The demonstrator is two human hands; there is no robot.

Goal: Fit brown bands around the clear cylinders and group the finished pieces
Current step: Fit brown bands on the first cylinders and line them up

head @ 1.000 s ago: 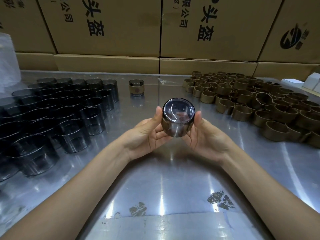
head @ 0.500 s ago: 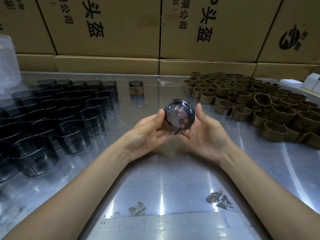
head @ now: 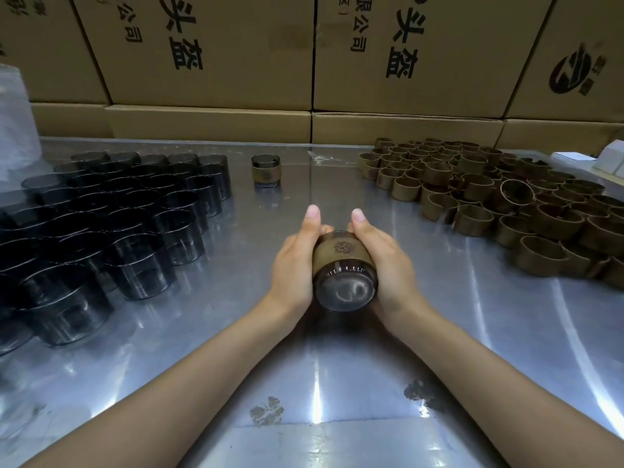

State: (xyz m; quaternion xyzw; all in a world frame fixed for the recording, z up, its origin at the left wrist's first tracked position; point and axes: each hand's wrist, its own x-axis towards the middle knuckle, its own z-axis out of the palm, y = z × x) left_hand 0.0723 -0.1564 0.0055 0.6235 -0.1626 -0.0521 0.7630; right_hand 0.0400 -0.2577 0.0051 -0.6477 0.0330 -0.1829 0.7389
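Here, the left hand (head: pixel 292 265) and right hand (head: pixel 385 261) grasp a smoky glass cylinder (head: pixel 344 282) already wearing its brown band (head: pixel 341 251) above the steel table (head: pixel 320 366), one finished piece (head: pixel 265 171) standing behind, many bare cylinders (head: pixel 118 224) and loose bands (head: pixel 506 201) remaining.

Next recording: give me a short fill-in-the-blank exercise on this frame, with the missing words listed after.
1. The cylinder in the hands is held by ____ hands.
2. The loose brown bands are heaped on the person's ____ side.
3. The unbanded clear cylinders stand on the person's ____ side.
4. Near the cardboard boxes, ____ banded cylinder stands alone.

Missing words: both; right; left; one
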